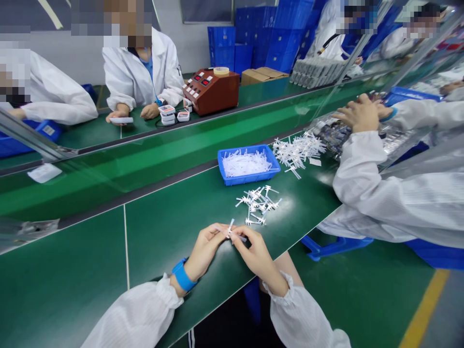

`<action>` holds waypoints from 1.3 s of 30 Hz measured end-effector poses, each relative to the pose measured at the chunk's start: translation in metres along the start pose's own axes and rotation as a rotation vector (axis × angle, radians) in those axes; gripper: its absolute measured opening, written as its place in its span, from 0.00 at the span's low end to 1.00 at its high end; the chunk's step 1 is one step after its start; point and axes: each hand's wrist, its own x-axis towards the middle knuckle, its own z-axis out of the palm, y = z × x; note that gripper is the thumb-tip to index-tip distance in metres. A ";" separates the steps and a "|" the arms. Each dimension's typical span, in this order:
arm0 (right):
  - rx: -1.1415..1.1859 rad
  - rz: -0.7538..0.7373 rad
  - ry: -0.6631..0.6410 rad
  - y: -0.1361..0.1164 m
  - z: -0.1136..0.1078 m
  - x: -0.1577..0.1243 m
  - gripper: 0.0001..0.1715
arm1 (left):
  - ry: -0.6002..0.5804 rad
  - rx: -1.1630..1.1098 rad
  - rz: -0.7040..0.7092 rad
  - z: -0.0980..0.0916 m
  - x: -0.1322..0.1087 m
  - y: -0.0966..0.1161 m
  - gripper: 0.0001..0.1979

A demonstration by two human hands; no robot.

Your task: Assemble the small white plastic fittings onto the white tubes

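Note:
A small white plastic fitting with short translucent tubes is pinched between the fingertips of both hands. My left hand, with a blue band on its wrist, grips it from the left. From the right, the thumb and fingers of my right hand close on the same piece, partly covering it. Just beyond the fingers lies a loose group of similar white fittings with tubes. Farther off stands a blue tray holding many short translucent tubes.
A larger pile of white fittings lies right of the tray, near a co-worker's hands and clear bags. Across the green conveyor, another person sits by a brown control box. The bench edge runs close to my wrists.

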 end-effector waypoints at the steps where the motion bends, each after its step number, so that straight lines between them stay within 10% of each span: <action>1: 0.011 0.001 0.006 0.000 0.000 0.000 0.10 | -0.003 -0.002 0.002 0.000 0.000 0.000 0.07; 11: 0.017 -0.040 0.194 0.008 -0.002 -0.001 0.14 | -0.025 0.142 0.016 -0.003 -0.001 0.000 0.11; 26: -0.595 -0.384 -0.030 0.006 -0.020 -0.008 0.16 | -0.012 0.174 0.001 0.001 -0.006 0.006 0.23; 32: -0.376 -0.274 0.280 0.011 -0.086 0.023 0.14 | -0.034 0.144 0.009 0.000 -0.008 0.005 0.24; 39: -0.347 -0.144 0.436 -0.004 -0.213 0.140 0.19 | -0.045 0.134 0.000 -0.002 -0.008 0.008 0.24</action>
